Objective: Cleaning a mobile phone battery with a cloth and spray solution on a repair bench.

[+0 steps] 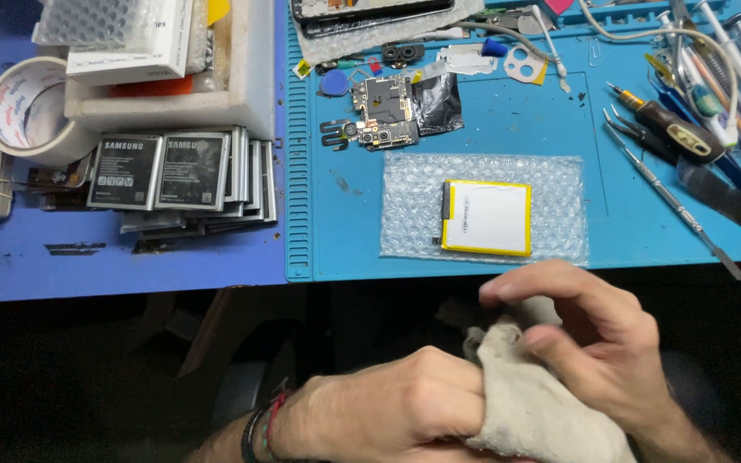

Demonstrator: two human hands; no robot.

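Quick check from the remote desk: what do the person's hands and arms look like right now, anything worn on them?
Both hands are bare, with no gloves and no rings that show. The left hand has dark and red cord bracelets around the wrist. The right hand shows a bare, hairy forearm at the frame's lower right; no watch or sleeve is visible on either arm.

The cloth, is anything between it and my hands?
Nothing visible. Both hands already grip the cloth directly: the left hand bunches it from the left, and the right hand curls over its top, below the mat's near edge.
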